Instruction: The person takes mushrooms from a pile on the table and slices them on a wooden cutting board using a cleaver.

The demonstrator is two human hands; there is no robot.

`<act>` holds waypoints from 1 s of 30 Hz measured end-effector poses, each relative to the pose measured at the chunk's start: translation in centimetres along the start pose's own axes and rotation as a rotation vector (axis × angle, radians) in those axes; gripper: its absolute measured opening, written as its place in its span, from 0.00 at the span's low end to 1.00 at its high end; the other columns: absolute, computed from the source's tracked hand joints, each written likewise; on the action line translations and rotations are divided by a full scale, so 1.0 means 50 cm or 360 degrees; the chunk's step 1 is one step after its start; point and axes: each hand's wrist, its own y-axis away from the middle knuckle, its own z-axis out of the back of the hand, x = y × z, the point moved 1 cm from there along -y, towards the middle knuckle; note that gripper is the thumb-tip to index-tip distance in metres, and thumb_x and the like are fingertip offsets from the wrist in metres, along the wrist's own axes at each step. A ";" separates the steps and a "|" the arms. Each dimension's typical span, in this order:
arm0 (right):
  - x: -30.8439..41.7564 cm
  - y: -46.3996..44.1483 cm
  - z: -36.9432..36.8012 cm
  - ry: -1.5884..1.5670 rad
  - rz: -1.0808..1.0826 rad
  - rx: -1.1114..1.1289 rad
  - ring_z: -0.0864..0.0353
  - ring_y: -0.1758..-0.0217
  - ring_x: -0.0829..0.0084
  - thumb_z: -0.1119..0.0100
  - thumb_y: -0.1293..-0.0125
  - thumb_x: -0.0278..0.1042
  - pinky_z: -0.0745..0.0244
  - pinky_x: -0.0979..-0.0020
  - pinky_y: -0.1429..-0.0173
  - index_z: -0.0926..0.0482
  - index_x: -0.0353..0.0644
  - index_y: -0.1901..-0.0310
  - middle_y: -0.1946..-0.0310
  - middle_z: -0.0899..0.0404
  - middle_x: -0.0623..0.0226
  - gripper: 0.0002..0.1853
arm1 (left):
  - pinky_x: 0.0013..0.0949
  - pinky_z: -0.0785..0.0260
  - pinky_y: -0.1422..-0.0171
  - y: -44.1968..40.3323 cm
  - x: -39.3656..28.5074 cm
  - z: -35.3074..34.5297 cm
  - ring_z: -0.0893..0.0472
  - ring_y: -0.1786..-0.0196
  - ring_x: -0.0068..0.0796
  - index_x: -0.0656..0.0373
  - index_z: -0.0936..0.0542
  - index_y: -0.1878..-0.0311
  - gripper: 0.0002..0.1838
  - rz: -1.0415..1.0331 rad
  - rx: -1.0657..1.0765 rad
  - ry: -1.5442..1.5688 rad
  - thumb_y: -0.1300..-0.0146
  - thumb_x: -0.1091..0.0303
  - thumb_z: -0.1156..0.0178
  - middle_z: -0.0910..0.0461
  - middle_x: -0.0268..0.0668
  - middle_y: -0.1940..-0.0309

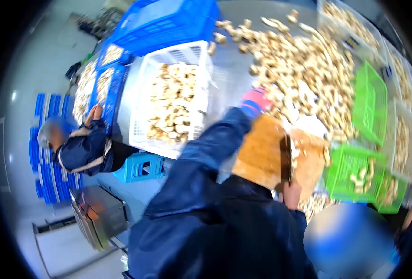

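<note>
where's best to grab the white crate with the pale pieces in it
I'd take the white crate by the rims of its two long side walls, one hand each, coming down from above. It stands upright and loaded, so opposite grips should keep it level, and the blue crates crowd its far end.
</note>
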 end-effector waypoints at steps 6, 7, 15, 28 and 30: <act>0.022 0.006 -0.003 -0.0051 -0.0127 -0.0058 0.23 0.69 0.45 0.50 0.47 0.29 0.30 0.54 0.64 0.22 0.35 0.64 0.76 0.24 0.43 0.11 | 0.42 0.27 0.54 -0.145 -0.055 -0.179 0.23 0.50 0.39 0.54 0.25 0.49 0.23 -0.0193 0.0106 -0.0597 0.49 0.58 0.41 0.23 0.42 0.53; 0.028 0.006 0.000 -0.0058 -0.0117 -0.0051 0.23 0.69 0.45 0.50 0.48 0.29 0.30 0.54 0.64 0.22 0.35 0.64 0.76 0.24 0.43 0.11 | 0.44 0.27 0.54 -0.119 -0.068 -0.148 0.22 0.52 0.38 0.53 0.23 0.52 0.20 -0.0170 0.0114 -0.0563 0.50 0.60 0.41 0.23 0.41 0.53; 0.017 -0.007 -0.002 0.0032 -0.0060 0.0051 0.24 0.64 0.46 0.49 0.47 0.34 0.30 0.54 0.59 0.22 0.35 0.62 0.71 0.23 0.45 0.14 | 0.32 0.26 0.71 0.060 0.134 -0.164 0.21 0.71 0.35 0.59 0.38 0.51 0.23 0.0334 0.0407 0.1972 0.49 0.80 0.41 0.26 0.49 0.64; 0.098 -0.006 -0.027 -0.0266 -0.0072 0.0355 0.24 0.64 0.44 0.49 0.49 0.33 0.30 0.55 0.57 0.23 0.33 0.65 0.72 0.24 0.41 0.13 | 0.23 0.33 0.76 0.356 0.026 -0.299 0.26 0.76 0.21 0.58 0.29 0.69 0.13 0.0351 0.0027 0.0922 0.49 0.69 0.33 0.25 0.32 0.77; 0.094 -0.011 -0.028 -0.0234 -0.0083 0.0376 0.24 0.64 0.45 0.49 0.48 0.33 0.30 0.55 0.57 0.22 0.33 0.65 0.72 0.24 0.41 0.13 | 0.23 0.32 0.76 0.352 0.039 -0.317 0.26 0.77 0.20 0.59 0.29 0.68 0.13 0.0647 0.0254 0.1388 0.49 0.69 0.33 0.26 0.32 0.77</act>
